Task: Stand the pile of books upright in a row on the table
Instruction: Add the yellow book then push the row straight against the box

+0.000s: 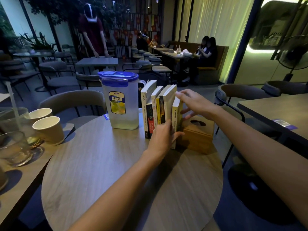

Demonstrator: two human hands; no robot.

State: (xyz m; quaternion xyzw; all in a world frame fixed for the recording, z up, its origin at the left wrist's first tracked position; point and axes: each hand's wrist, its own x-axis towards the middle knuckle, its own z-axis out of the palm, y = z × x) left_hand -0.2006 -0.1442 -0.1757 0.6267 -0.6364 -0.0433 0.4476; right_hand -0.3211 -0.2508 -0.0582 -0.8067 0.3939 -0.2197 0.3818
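Observation:
Several books (157,105) stand upright in a row on the round wooden table (103,164), spines toward me, between a water pitcher and a wooden tissue box. My left hand (162,137) presses against the front of the row near its right end, fingers on the spines. My right hand (194,102) lies with fingers spread on the top and right side of the last, yellow-green book (175,114), which leans against the tissue box. The lower spines of the right-hand books are hidden behind my left hand.
A clear pitcher with a blue lid (121,100) stands left of the books. The wooden tissue box (198,134) sits right of them. Paper cups (48,129) and glasses (15,147) stand on the adjoining table at the left. Chairs surround the tables; people are in the background.

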